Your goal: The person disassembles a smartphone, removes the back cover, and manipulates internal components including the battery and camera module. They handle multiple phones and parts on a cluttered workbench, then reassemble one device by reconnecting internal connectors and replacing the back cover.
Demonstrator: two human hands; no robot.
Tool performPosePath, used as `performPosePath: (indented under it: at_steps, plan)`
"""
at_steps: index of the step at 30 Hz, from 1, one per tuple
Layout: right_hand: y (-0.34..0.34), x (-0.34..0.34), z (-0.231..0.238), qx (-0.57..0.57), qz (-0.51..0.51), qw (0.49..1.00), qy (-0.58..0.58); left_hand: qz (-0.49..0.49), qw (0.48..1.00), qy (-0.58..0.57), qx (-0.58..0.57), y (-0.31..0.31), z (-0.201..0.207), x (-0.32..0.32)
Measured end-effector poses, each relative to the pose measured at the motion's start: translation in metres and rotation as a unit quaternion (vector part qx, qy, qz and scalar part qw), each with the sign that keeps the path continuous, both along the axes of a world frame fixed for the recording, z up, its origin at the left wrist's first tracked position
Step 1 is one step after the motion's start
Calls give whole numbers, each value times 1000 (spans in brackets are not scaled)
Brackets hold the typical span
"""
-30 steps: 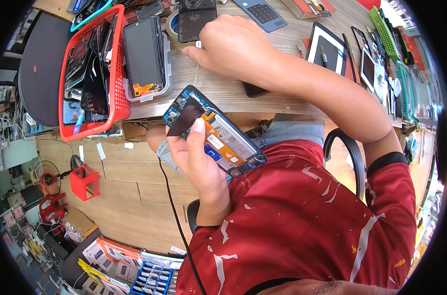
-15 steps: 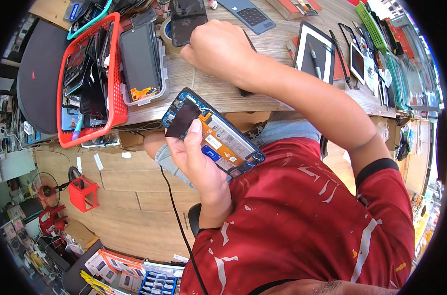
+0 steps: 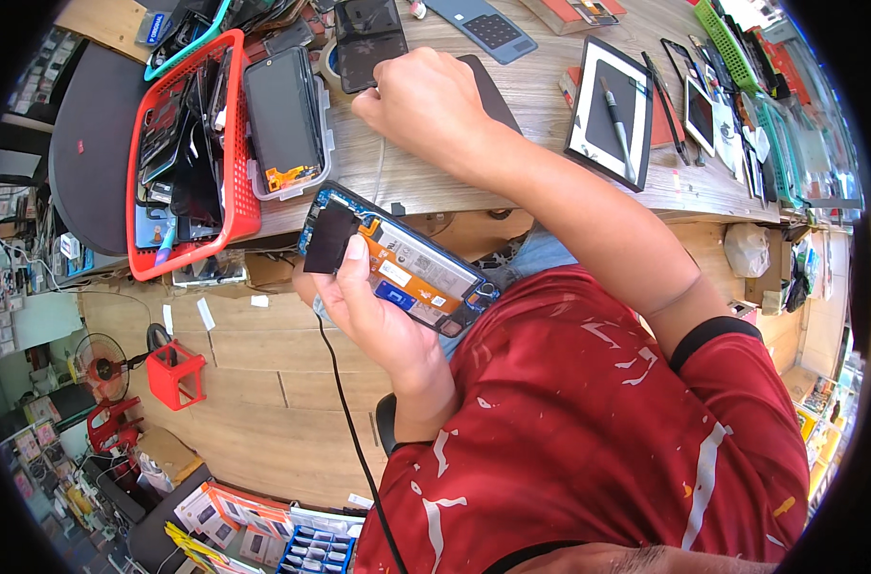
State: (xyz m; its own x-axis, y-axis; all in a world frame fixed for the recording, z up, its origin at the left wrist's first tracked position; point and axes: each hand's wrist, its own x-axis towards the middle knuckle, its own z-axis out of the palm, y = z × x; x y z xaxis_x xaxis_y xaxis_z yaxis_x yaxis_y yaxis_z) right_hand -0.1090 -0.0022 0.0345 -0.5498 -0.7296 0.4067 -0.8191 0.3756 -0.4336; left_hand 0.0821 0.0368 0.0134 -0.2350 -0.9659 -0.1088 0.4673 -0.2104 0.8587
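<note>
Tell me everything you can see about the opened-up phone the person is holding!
The flat, rectangular, opened phone shows its insides: blue circuit board at the upper-left end, a grey battery-like block, and an orange strip with blue and white patches. A black, thin, film-like flap covers part of the upper-left end. The phone slants down to the right, held before the wood-look table in the person's bare left grip, thumb over its inner side.

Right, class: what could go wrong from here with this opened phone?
The opened phone could drop: only the left hand holds it, by the edge of the table. The black sheet near the thumb might slip or crease. The right hand could nudge the nearby black screen panel.
</note>
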Motion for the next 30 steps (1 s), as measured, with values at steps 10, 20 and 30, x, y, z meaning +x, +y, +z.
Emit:
performPosePath:
  at_steps: [10,20,30]
  plan:
    - [34,16,4,-43,63,996,-51,-11,986,55,156,-9,31,-1]
    - [127,41,-6,-149,191,828,-505,-81,938,304,144,-54,22,7]
    - [152,50,18,-105,300,823,-470,-135,887,427,113,-55,14,6]
